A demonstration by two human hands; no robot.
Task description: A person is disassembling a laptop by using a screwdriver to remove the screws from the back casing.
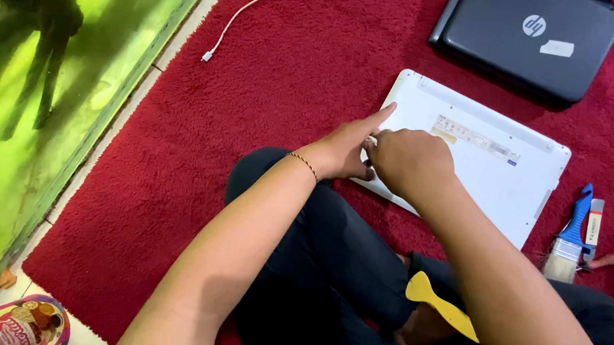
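Note:
A white laptop (pixel 496 174) lies bottom-up on the red carpet in front of me. My left hand (pixel 346 146) rests on its near left corner with the index finger stretched out along the edge. Just beside it, my right hand (pixel 409 162) is closed over the same corner, fingers curled down onto the case; whatever is under the fingers is hidden. A yellow plastic pry tool (pixel 440 301) lies on my lap, partly under my right forearm.
A dark grey closed laptop (pixel 530 36) lies further back. A blue-handled paintbrush (pixel 572 239) and another tool sit to the right. A white cable (pixel 250 7) trails at the back left. A green fish tank (pixel 34 81) fills the left side.

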